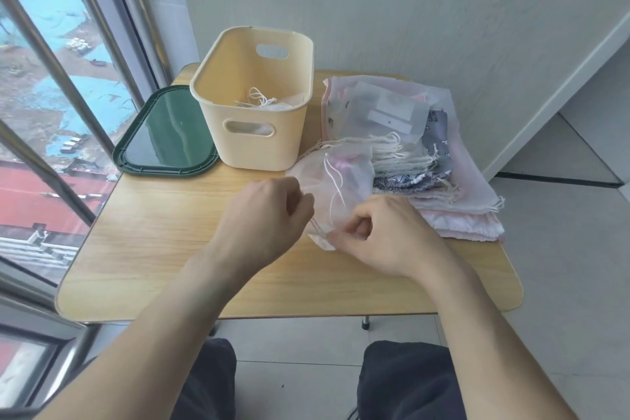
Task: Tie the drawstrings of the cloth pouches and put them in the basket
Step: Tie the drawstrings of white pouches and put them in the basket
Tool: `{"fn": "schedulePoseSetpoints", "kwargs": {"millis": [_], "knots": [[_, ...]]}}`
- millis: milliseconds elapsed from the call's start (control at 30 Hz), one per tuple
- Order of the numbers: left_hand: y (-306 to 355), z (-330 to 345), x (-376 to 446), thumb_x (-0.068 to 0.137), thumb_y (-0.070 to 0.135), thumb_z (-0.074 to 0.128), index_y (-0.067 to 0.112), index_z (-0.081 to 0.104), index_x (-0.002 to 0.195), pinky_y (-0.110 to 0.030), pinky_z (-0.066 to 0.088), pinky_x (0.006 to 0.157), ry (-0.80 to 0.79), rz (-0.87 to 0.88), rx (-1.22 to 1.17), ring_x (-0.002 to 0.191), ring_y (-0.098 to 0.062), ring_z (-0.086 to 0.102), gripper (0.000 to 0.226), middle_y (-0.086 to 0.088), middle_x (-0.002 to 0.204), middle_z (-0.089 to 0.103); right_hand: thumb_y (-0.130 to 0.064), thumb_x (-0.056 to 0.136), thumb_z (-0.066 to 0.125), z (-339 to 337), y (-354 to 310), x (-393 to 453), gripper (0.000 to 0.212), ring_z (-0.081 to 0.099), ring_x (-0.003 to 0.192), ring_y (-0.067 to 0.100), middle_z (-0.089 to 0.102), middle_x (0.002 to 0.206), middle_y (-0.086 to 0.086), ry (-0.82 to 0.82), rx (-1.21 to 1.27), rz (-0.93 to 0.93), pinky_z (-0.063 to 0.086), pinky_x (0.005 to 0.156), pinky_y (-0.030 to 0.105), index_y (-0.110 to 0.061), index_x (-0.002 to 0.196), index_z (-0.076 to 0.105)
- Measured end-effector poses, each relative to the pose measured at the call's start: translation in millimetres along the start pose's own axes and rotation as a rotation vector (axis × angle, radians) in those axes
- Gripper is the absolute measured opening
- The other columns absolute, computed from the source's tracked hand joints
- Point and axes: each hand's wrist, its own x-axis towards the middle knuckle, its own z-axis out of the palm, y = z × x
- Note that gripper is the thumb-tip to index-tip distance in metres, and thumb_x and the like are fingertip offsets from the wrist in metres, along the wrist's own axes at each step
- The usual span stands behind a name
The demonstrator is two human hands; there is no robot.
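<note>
Head: sheer pouch [344, 181] flat, mouth toward hands [269, 211]

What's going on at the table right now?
A person is working on a sheer pouch lying on the wooden table. The left hand and right hand both pinch at its near edge, where the drawstring runs. The cream basket already holds at least one pouch. A stack of pouches waits on the right.
</note>
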Motion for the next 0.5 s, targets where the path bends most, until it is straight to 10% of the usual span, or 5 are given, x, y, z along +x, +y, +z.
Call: {"fn": "schedulePoseSetpoints", "kwargs": {"millis": [200,500], "knots": [[-3.1,15.2,3.3,0.1,0.025,0.053,0.015,0.056,0.079,-0.034,0.051,0.063,-0.077,0.138,-0.23,0.063,-0.008,0.064,0.024,0.007,0.069,0.069,-0.035,0.085,0.078,-0.9,3.6,1.0,0.014,0.058,0.069,-0.005,0.065,0.067,-0.013,-0.042,0.178,-0.021,0.043,0.061,0.012,-0.023,0.077,0.078],[-4.2,20.0,3.9,0.104,0.027,0.045,0.019,0.047,0.085,-0.034,0.038,0.059,-0.198,0.036,-0.165,0.065,-0.024,0.058,0.021,-0.003,0.068,0.066,-0.023,0.092,0.071,9.1,1.4,3.0,0.009,0.058,0.064,-0.001,0.064,0.068,-0.014,0.119,0.245,-0.02,0.042,0.06,0.012,-0.022,0.083,0.073]]}}
